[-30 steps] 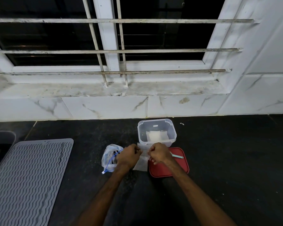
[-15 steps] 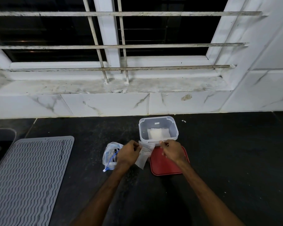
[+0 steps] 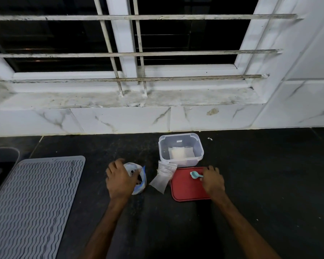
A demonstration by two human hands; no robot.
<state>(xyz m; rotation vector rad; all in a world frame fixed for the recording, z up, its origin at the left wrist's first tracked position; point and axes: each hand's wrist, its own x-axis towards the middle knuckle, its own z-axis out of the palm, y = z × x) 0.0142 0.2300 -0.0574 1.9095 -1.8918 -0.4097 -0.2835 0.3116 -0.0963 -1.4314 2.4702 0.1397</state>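
A small clear zip pouch (image 3: 162, 177) lies on the dark counter, leaning on the clear plastic container (image 3: 198, 144), with no hand on it. Inside the container is a white packet (image 3: 180, 153). My left hand (image 3: 120, 179) grips the plastic bag with a blue zip strip (image 3: 139, 176), which holds dark contents. My right hand (image 3: 212, 179) pinches the handle of a small teal spoon (image 3: 195, 174) above the red lid (image 3: 185, 187), which lies flat in front of the container.
A grey ribbed drying mat (image 3: 32, 200) covers the counter's left side, beside a sink edge (image 3: 2, 159). A white marble-tiled wall (image 3: 120, 120) and a barred window sill rise behind the dark counter (image 3: 269, 174).
Both hands let go of the small clear pouch, which now lies on the counter. My left hand moved left onto the blue-strip bag. My right hand moved right and took hold of the teal spoon.
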